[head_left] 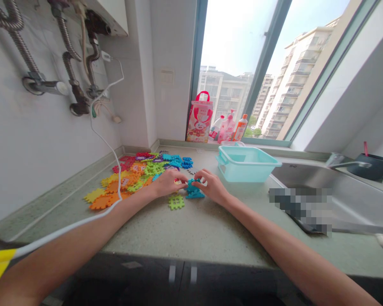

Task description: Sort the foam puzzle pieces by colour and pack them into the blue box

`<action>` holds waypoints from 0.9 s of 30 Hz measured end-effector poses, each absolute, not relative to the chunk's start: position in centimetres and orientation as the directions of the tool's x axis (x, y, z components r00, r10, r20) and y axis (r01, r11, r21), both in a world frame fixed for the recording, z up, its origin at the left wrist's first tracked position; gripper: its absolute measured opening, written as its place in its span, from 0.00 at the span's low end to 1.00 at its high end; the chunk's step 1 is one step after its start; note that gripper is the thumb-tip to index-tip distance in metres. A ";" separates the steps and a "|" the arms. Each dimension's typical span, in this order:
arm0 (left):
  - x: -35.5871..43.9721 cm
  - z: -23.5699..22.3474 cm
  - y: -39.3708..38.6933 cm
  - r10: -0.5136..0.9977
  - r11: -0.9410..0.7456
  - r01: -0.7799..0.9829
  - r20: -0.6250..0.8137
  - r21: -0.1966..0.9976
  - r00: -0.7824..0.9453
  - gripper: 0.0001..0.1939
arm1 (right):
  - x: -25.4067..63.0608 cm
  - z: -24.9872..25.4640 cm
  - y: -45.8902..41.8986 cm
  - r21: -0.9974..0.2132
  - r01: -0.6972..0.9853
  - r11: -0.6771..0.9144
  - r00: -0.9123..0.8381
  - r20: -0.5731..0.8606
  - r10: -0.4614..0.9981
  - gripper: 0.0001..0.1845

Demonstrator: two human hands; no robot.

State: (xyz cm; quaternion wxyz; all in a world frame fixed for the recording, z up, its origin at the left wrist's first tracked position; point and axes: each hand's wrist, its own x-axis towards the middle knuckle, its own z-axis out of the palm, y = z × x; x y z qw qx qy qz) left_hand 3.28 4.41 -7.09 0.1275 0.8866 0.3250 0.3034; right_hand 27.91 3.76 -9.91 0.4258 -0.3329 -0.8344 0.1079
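Head view: largest before us is the speckled counter, with the metal sink set into it at the right. The pale blue tub stands between sink and hands, beyond the right hand but apart from it. At the left lies a loose pile of tiles, many-coloured and overlapping, and a white cable hangs across it and our left forearm, so we would watch for a snag there. Our right hand has fingertips pinched on the blue piece, which sits on the counter in front of us; our left hand reaches its left side, though we cannot tell whether those fingers grip. We judge the piece light, stiff plastic, fairly smooth and hard to break, though its joints might pop apart if twisted; we would hold it by the flat outer edges, low down. Just beside it, nearer us, lies a green tile, flat, with notched edges we could pinch. Small dark bits lie behind, too tiny to make out.
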 end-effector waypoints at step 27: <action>3.1 -7.5 4.5 0.530 -0.846 0.501 0.398 0.183 0.749 0.06 | 29.1 -8.9 3.3 -0.244 0.476 0.845 -0.631 0.574 0.522 0.07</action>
